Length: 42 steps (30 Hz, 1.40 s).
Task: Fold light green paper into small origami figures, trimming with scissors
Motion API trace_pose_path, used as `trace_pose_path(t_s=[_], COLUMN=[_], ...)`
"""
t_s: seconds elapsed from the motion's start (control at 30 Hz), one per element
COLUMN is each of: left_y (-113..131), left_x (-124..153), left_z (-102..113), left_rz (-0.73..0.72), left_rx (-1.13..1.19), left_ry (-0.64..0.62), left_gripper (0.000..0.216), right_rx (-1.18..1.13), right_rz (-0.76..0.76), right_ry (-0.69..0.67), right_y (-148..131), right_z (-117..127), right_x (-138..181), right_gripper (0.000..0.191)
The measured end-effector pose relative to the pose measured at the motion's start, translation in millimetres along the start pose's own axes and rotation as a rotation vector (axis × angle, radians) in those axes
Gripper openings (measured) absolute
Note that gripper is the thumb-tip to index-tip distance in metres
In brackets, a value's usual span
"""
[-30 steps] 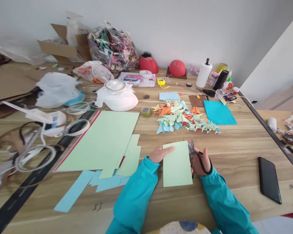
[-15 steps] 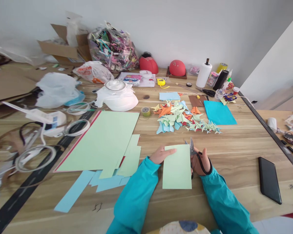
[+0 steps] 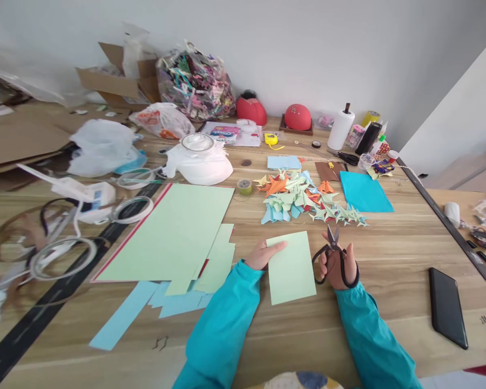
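My left hand (image 3: 263, 254) pinches the left edge of a light green sheet of paper (image 3: 292, 273), thumb on top. Just right of the sheet, my right hand (image 3: 340, 263) grips black-handled scissors (image 3: 332, 246), fingers through the loops. Their blades point away from me, slightly apart, and do not touch the paper. Farther back lies a pile of folded paper cranes (image 3: 295, 197) in green, blue and orange. To the left, a large green sheet (image 3: 174, 232) rests with smaller green pieces (image 3: 216, 265) and blue paper strips (image 3: 123, 316) around it.
A black phone (image 3: 447, 308) lies at the right. Behind the cranes are a turquoise square (image 3: 366, 192), a yellow tape measure (image 3: 271, 139) and a spool of thread (image 3: 244, 187). Tape rolls (image 3: 132, 209), plastic bags (image 3: 101, 146) and a cardboard box (image 3: 113, 84) crowd the left and back.
The scissors have moved right, away from the sheet's edge, and now show in full beside it. The sheet has turned slightly in my left hand. The view has shifted a little.
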<state>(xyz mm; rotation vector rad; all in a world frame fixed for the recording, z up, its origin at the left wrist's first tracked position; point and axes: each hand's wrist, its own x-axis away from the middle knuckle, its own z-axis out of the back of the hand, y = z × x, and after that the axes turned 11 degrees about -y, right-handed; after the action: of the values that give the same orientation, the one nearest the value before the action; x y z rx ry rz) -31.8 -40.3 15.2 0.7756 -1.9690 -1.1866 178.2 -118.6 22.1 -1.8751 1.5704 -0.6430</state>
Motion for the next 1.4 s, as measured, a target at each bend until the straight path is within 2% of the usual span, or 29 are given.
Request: trace_pose_path(t_s=[0.33, 0.47, 0.57, 0.67, 0.77, 0.83, 0.93, 1.03, 1.13, 1.23, 1.33, 1.4], left_y=[-10, -15, -16, -13, -9, -6, -3, 2, 6, 8, 9, 10], left_x=[-15, -21, -22, -21, -15, -9, 3, 16, 27, 35, 43, 48], left_z=[13, 17, 18, 18, 16, 13, 5, -3, -5, -3, 1, 1], left_rz=[-0.066, -0.112, -0.136, -0.17, -0.189, -0.204, -0.233, -0.249, -0.261, -0.268, -0.263, -0.257], left_rx=[-0.034, -0.066, -0.095, -0.108, -0.104, -0.101, -0.119, -0.141, -0.18, -0.207, -0.224, -0.236], left_ry=[0.094, 0.166, 0.196, 0.208, 0.182, 0.135, 0.052, 0.042, 0.071, 0.055, 0.008, -0.022], left_gripper=[0.043, 0.045, 0.048, 0.05, 0.05, 0.05, 0.051, 0.05, 0.048, 0.048, 0.046, 0.044], right_rx=[0.149, 0.315, 0.674, 1.226, 1.657, 1.855, 2.081, 2.174, 2.235, 2.258, 2.242, 2.207], right_rz=[0.065, 0.109, 0.1, 0.096, -0.131, -0.32, -0.436, -0.442, -0.467, -0.505, -0.529, -0.449], right_ry=[0.1, 0.148, 0.203, 0.289, 0.375, 0.511, 0.62, 0.667, 0.677, 0.739, 0.815, 0.811], right_y=[3, 7, 10, 4, -12, -24, -37, -38, -33, -30, -31, -30], right_z=[5, 2, -2, -1, 9, 21, 38, 48, 47, 40, 29, 20], right_x=[-6, -3, 9, 27, 45, 55, 66, 73, 75, 75, 76, 76], right_gripper=[0.061, 0.058, 0.049, 0.044, 0.041, 0.046, 0.042, 0.043, 0.047, 0.047, 0.039, 0.034])
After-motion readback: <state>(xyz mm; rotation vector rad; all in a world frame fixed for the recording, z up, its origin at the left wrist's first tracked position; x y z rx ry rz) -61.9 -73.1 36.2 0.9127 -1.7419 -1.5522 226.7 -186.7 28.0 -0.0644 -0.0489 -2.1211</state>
